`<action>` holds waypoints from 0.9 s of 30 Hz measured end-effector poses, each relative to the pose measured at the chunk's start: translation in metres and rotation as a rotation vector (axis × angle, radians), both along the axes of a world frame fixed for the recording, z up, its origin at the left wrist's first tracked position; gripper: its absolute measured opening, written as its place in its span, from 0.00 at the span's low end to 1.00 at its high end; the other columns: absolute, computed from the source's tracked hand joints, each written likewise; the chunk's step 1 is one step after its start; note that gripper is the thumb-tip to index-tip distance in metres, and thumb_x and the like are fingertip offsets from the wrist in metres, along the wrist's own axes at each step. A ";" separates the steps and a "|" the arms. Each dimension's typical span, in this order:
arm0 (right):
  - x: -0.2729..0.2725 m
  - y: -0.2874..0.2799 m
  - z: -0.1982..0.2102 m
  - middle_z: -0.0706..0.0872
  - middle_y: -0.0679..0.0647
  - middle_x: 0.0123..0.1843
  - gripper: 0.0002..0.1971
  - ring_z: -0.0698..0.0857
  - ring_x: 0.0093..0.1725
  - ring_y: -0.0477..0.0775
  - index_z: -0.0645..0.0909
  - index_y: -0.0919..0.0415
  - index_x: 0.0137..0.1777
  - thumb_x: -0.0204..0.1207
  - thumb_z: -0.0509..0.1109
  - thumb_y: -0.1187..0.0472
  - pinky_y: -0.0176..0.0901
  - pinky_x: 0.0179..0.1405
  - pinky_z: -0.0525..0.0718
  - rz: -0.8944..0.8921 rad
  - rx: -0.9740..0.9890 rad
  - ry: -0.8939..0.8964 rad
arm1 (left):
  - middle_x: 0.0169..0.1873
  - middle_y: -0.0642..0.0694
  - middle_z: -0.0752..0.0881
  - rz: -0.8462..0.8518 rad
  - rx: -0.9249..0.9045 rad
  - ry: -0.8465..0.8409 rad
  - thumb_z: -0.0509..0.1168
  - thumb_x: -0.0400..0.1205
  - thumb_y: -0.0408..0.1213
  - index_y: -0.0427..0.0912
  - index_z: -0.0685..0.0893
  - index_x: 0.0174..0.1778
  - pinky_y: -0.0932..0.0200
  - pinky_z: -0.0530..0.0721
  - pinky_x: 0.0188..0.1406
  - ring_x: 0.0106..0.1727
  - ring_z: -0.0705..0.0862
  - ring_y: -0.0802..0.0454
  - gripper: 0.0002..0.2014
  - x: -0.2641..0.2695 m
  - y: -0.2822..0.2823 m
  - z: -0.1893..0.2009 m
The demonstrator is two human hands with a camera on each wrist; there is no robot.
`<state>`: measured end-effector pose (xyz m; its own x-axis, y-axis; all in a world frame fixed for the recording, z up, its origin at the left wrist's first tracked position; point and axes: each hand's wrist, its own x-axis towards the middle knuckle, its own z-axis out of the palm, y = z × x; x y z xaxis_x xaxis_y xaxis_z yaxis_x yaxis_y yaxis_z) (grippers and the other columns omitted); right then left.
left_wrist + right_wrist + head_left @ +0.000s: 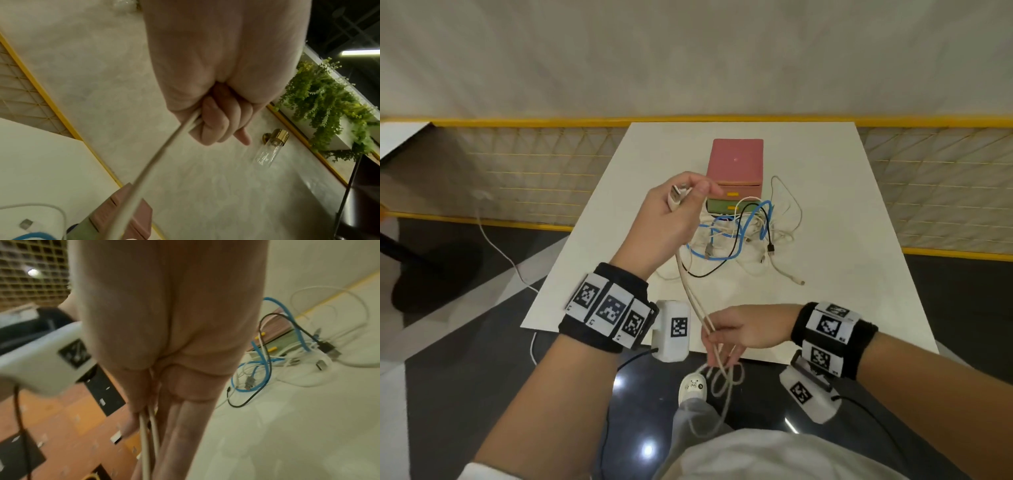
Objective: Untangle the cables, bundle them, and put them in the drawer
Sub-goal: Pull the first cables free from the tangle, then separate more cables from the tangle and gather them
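Note:
My left hand (671,219) is raised in front of the drawer unit and grips the plug ends (677,196) of a white cable (693,298); the left wrist view shows its fingers (216,121) curled round the two strands (144,178). The doubled cable runs down to my right hand (726,334) at the table's near edge. There thumb and fingers pinch both strands (148,434), and the remaining cable hangs in loops below the edge. A tangle (743,233) of blue, black and white cables lies before the pink drawer unit (734,161), whose drawers look closed.
The white table (842,291) is small, with dark floor all round it. A yellow mesh fence (517,164) runs behind. A white cord (496,246) trails over the floor at left. My shoe (693,387) shows below the table's near edge.

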<state>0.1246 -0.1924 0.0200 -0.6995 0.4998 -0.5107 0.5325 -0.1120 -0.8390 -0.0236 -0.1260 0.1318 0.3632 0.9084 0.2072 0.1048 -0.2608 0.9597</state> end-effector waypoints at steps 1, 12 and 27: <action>0.003 0.003 0.002 0.85 0.60 0.52 0.10 0.86 0.50 0.55 0.74 0.56 0.47 0.87 0.52 0.62 0.44 0.54 0.86 0.011 -0.002 0.000 | 0.17 0.60 0.65 0.010 0.006 0.017 0.57 0.90 0.37 0.44 0.84 0.45 0.62 0.58 0.22 0.19 0.59 0.58 0.12 -0.001 0.001 -0.001; 0.021 0.036 -0.014 0.81 0.53 0.68 0.26 0.81 0.64 0.52 0.67 0.52 0.76 0.80 0.55 0.73 0.41 0.65 0.77 0.045 0.343 -0.356 | 0.19 0.67 0.78 0.011 -0.021 0.150 0.64 0.87 0.35 0.35 0.83 0.57 0.73 0.66 0.27 0.21 0.72 0.65 0.08 -0.002 0.005 -0.008; -0.053 0.146 -0.056 0.84 0.60 0.55 0.10 0.84 0.54 0.62 0.81 0.61 0.51 0.79 0.58 0.66 0.52 0.57 0.81 -0.372 0.658 -0.459 | 0.23 0.53 0.62 0.280 -0.389 -0.101 0.55 0.90 0.45 0.46 0.64 0.35 0.65 0.58 0.18 0.22 0.57 0.56 0.17 -0.033 0.073 -0.055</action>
<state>0.0715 -0.0459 -0.0365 -0.2292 0.9459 -0.2297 0.8579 0.0848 -0.5067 -0.0564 -0.0528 0.0763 0.0899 0.9853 -0.1452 0.0208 0.1439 0.9894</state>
